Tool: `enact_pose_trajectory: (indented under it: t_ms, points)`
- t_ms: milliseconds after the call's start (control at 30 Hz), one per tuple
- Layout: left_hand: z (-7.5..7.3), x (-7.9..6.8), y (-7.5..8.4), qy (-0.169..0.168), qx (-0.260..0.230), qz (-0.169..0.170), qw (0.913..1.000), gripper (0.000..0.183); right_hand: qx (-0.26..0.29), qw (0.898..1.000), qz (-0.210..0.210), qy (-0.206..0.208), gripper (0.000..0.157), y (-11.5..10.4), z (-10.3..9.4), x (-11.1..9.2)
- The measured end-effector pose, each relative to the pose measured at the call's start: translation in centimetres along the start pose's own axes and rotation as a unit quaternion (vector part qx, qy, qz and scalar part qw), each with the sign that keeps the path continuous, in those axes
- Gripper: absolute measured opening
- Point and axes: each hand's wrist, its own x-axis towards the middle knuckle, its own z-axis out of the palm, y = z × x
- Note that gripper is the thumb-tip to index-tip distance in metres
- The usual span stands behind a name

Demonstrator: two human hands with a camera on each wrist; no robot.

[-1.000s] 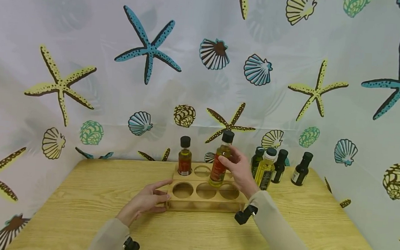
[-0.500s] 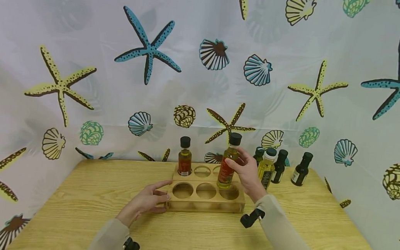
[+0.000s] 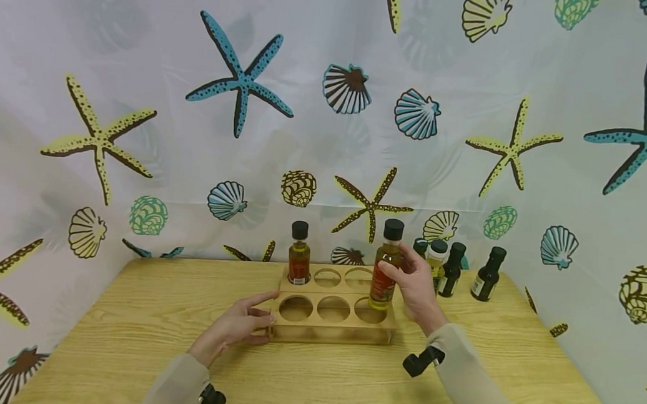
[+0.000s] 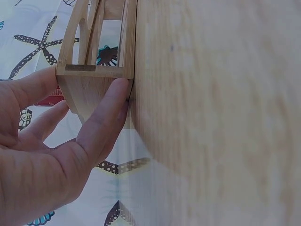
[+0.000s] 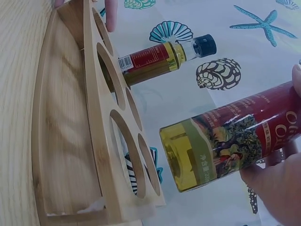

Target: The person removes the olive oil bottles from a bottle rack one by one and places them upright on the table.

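My right hand (image 3: 420,290) grips an olive oil bottle (image 3: 384,280) with a red label and black cap. In the head view the bottle is upright, over the right end of the wooden bottle rack (image 3: 331,334). The right wrist view shows the bottle's base (image 5: 181,157) apart from the rack's round holes. My left hand (image 3: 238,324) holds the rack's left end, its fingers and thumb spread across the end panel (image 4: 89,92). A second red-labelled bottle (image 3: 299,260) stands in the rear left hole.
Behind my right hand stand a yellow oil bottle (image 3: 436,260) and a dark bottle (image 3: 420,247), both partly hidden. Two small dark bottles (image 3: 451,270) with black caps are farther right. A curtain (image 3: 305,144) with starfish and shells rises behind the wooden table (image 3: 183,280).
My right hand has moved the olive oil bottle rightward and slightly nearer, from the rack's middle to its right end. The left hand and the rack have stayed put.
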Motion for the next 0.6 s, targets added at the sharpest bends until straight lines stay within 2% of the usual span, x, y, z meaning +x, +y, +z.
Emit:
enact_pose_trajectory:
  t_ms: [367, 600]
  points:
    - [0.0, -0.1, -0.2, -0.004, 0.003, 0.000, 1.0000, 0.061, -0.024, 1.000, -0.003, 0.013, 0.055, -0.5, -1.9, -1.3]
    - [0.2, 0.2, -0.1, 0.016, -0.006, -0.010, 0.9998, 0.057, -0.025, 0.999, -0.015, 0.028, 0.056, -1.1, -3.1, -1.6]
